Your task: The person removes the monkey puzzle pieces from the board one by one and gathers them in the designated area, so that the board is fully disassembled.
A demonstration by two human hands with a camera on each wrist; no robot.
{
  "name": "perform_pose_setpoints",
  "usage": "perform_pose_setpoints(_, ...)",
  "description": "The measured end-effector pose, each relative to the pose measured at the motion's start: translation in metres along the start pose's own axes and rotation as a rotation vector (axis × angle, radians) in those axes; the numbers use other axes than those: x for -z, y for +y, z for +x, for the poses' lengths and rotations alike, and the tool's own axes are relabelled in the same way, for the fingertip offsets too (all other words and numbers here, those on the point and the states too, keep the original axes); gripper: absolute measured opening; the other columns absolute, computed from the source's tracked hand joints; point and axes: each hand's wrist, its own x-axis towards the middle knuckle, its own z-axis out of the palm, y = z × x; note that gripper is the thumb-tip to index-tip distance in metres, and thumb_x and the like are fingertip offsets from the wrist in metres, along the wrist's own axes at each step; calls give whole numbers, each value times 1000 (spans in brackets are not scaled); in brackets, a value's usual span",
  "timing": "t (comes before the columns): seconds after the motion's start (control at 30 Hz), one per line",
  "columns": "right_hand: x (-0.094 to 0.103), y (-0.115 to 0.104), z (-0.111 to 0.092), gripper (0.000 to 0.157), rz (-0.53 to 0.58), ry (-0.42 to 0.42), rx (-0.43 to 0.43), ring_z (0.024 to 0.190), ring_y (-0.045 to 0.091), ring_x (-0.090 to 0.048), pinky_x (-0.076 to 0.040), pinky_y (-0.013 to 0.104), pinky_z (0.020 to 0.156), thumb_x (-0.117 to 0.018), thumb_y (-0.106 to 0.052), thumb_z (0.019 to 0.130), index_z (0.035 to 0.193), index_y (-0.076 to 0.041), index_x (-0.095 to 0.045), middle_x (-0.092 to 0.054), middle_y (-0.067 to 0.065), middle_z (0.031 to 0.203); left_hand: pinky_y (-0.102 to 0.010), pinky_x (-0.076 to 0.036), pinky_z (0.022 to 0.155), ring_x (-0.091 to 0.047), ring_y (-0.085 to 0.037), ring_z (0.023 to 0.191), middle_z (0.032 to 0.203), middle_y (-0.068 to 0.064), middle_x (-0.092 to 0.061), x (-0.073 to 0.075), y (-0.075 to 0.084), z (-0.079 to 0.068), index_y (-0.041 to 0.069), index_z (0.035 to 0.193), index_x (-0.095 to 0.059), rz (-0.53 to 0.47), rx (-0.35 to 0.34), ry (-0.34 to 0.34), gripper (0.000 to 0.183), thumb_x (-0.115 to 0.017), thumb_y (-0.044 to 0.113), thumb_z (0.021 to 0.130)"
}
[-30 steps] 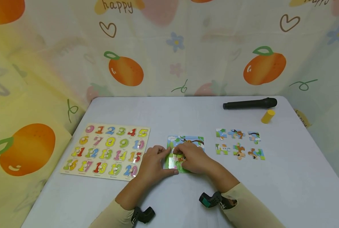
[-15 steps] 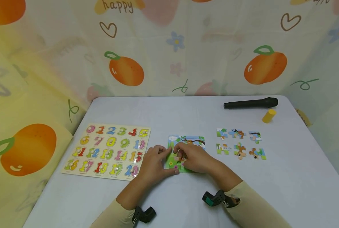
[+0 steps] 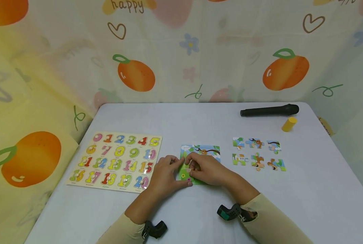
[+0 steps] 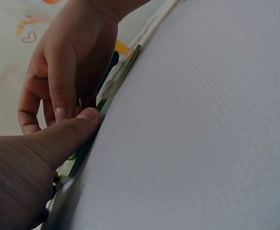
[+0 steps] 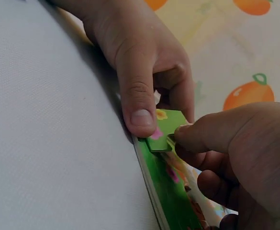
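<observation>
A small jigsaw board (image 3: 215, 149) with a green and blue animal picture lies at mid-table, partly covered by both hands. The left hand (image 3: 164, 174) holds its near left corner, thumb along the near edge and fingers at the left side. In the right wrist view, the left thumb presses a green flowered puzzle piece (image 5: 172, 122) at that corner. The right hand (image 3: 210, 169) reaches over the board with curled fingers. Its thumb and forefinger pinch the edge of the flowered piece; the forefinger's tip is hidden there.
Several loose puzzle pieces (image 3: 257, 162) lie in two rows right of the board. A number board (image 3: 135, 162) sits close to the left hand. Farther back are a black microphone (image 3: 270, 110) and a yellow cylinder (image 3: 289, 124). A patterned cloth (image 3: 169, 51) hangs behind the table.
The right thumb has shifted slightly left over the board, toward the flowered corner. The left hand keeps its place, and the loose pieces lie as before.
</observation>
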Motion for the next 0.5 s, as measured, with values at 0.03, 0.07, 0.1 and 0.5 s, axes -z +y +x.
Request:
perform_pose_setpoints(0.03, -1, 0, 0, 27, 6, 4, 2, 74, 4, -57, -49, 28, 72, -73, -10, 99, 121, -18, -61, -66, -10, 94, -40, -45, 87, -50, -23, 106, 117, -3, -57, 0, 0, 0, 15, 150, -64, 1, -1, -1, 93, -97, 54, 73)
perform_pose_setpoints(0.07, -1, 0, 0, 26, 15, 7, 0, 74, 4, -57, -49, 28, 72, -74, -11, 99, 121, -18, -61, -66, -11, 93, -40, -45, 87, -50, -23, 106, 117, -3, -57, 0, 0, 0, 15, 150, -64, 2, -2, -1, 93, -97, 54, 73)
perform_pose_setpoints(0.1, -1, 0, 0, 25, 28, 9, -4, 74, 5, -57, -49, 28, 72, -73, -11, 100, 121, -18, -61, -66, -10, 94, -40, -45, 87, -50, -23, 105, 117, -3, -57, 0, 0, 0, 15, 150, -64, 4, -3, -2, 93, -97, 54, 73)
perform_pose_setpoints(0.5, 12, 1, -9, 20, 164, 53, -67, 70, 11, -55, -48, 27, 68, -71, -10, 102, 120, -13, -63, -66, -2, 95, -38, -44, 86, -49, -22, 105, 120, -4, -58, 1, 1, 1, 15, 151, -63, 6, 15, -24, 95, -96, 56, 73)
